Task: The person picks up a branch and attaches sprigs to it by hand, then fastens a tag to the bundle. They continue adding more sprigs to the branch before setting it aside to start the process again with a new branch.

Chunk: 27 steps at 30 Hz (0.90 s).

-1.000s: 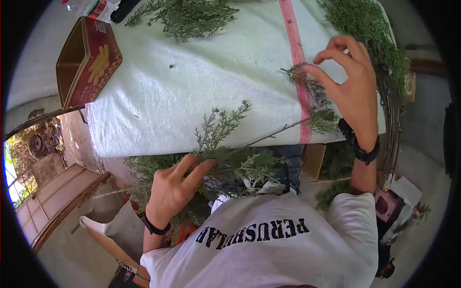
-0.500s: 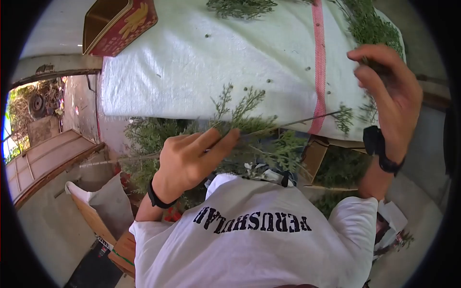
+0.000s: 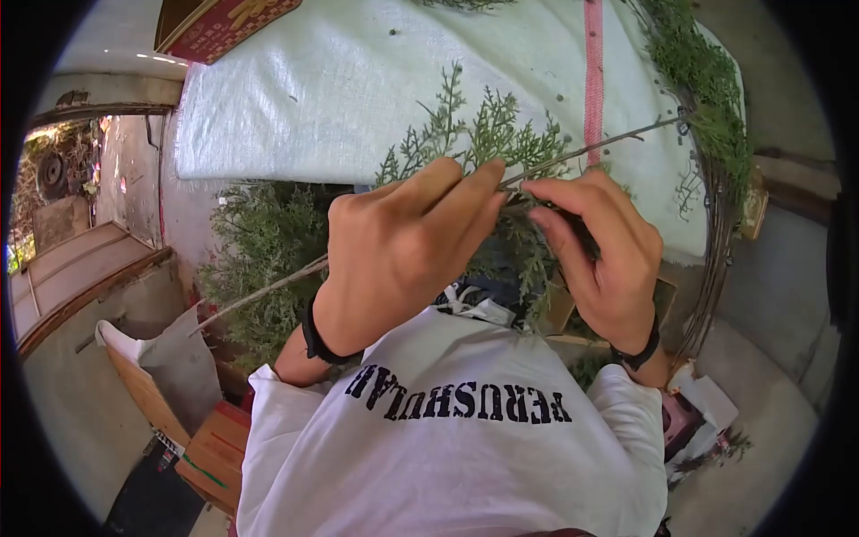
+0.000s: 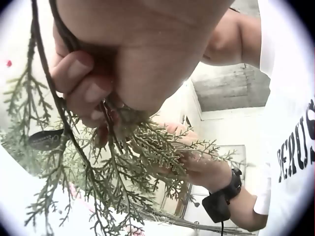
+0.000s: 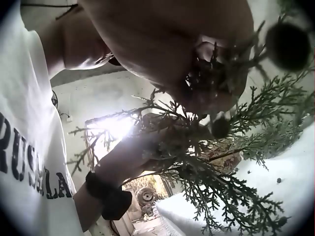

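In the head view the left hand (image 3: 403,242) grips a long leafy branch (image 3: 295,276), whose bare stem extends to lower left. Green sprigs (image 3: 492,130) fan out above the fingers over the white sheet. Close beside it, the right hand (image 3: 601,251) has thumb and forefinger bent at the branch's twigs; a thin bare twig (image 3: 617,140) extends to upper right. The left wrist view shows the left hand (image 4: 123,54) with fingers curled round the stem, foliage (image 4: 113,167) hanging below. In the right wrist view, foliage (image 5: 211,182) partly hides the right hand's (image 5: 182,44) fingertips.
A white sheet (image 3: 268,116) with a pink stripe (image 3: 594,80) covers the table, small round cones scattered on it. Cut branches (image 3: 707,98) lie along its right edge. A red box (image 3: 228,31) stands upper left; a cardboard box (image 3: 559,304) sits below the table edge.
The right hand has moved from the branches at the table's right side in to the left hand. The left hand has shifted up and right with its branch. The head view has shifted.
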Each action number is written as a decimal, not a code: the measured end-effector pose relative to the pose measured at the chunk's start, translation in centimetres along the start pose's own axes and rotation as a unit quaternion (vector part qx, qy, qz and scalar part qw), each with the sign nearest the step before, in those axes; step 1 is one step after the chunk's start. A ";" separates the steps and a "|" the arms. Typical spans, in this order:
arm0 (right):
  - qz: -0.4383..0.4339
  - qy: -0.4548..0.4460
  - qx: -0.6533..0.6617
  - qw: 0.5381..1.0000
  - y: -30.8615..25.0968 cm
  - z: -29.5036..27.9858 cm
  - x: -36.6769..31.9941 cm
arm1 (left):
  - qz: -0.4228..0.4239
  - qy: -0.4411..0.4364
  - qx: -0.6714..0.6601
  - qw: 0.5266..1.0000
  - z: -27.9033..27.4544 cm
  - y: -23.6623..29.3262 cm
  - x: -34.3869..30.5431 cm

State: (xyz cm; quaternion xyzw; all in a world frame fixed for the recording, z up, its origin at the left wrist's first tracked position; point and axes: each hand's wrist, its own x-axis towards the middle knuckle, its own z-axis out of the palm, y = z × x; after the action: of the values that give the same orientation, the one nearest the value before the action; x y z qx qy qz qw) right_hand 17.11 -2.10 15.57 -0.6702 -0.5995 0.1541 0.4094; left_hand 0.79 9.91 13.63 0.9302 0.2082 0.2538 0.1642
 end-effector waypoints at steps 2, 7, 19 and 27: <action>0.014 0.004 -0.016 1.000 -0.1 -0.3 0.1 | 0.007 0.000 -0.005 1.000 0.1 0.1 0.2; 0.027 -0.018 -0.023 0.999 0.1 -0.7 0.4 | 0.013 -0.018 0.002 1.000 -0.1 0.1 0.1; 0.042 -0.007 -0.050 0.998 -0.1 -0.7 0.4 | 0.024 0.011 -0.006 1.000 0.6 0.1 0.1; 0.034 -0.011 -0.051 0.998 0.2 -0.4 0.5 | 0.023 0.001 -0.009 1.000 0.7 -0.2 0.1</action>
State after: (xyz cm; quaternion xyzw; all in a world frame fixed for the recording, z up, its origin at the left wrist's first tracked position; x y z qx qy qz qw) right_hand 17.67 -1.73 15.80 -0.7083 -0.5880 0.1451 0.3626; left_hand 1.14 9.95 13.05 0.9332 0.1842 0.2599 0.1661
